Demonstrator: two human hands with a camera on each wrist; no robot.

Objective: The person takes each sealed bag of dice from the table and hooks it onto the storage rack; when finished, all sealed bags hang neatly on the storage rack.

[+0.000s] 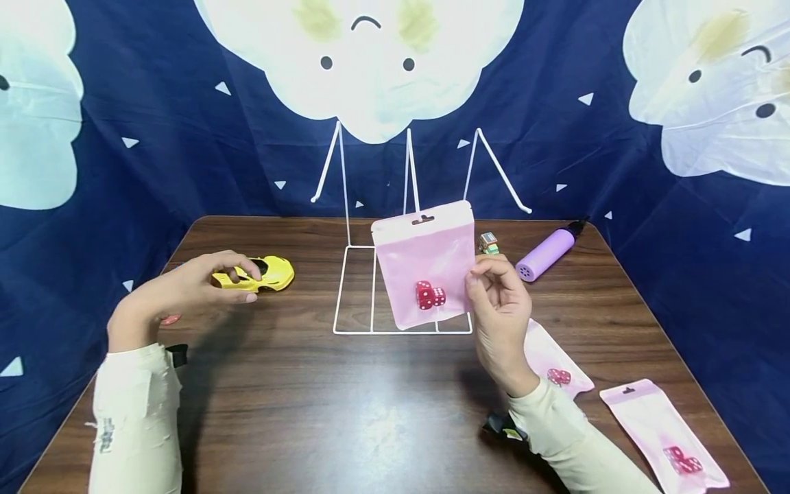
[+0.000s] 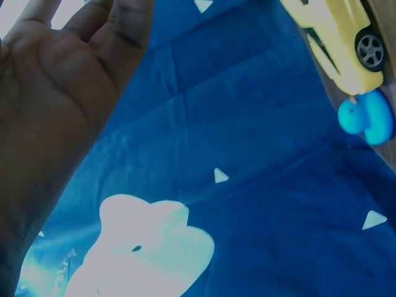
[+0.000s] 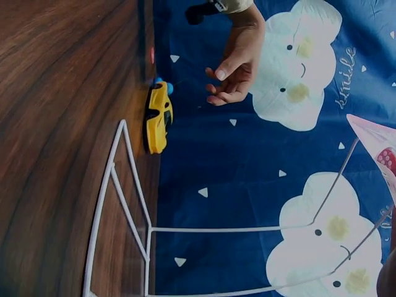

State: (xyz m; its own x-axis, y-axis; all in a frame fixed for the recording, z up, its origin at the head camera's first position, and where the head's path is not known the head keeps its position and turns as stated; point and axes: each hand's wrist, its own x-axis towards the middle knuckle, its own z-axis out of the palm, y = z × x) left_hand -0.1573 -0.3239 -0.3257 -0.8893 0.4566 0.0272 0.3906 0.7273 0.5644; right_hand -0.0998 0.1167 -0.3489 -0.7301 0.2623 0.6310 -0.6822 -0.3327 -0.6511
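My right hand (image 1: 503, 315) pinches the right edge of a pink resealable bag (image 1: 420, 257) between thumb and fingers. The bag hangs upright, with a slotted hole near its top and red dice (image 1: 426, 295) showing low inside. Behind it stands a white wire display rack (image 1: 354, 333) with three raised arms, partly hidden by the bag. To the left, my left hand (image 1: 194, 285) hovers over the table with loosely bent fingers and holds nothing. It overlaps a yellow toy car (image 1: 278, 273) in the head view. Only a corner of the bag (image 3: 374, 136) shows in the right wrist view.
Two more pink bags, one partly behind my right wrist (image 1: 552, 357) and one at the front right (image 1: 642, 418), lie on the table. A purple hand pump (image 1: 546, 254) and a small toy (image 1: 489, 242) are at the back right. A blue duck (image 2: 371, 117) sits beside the car.
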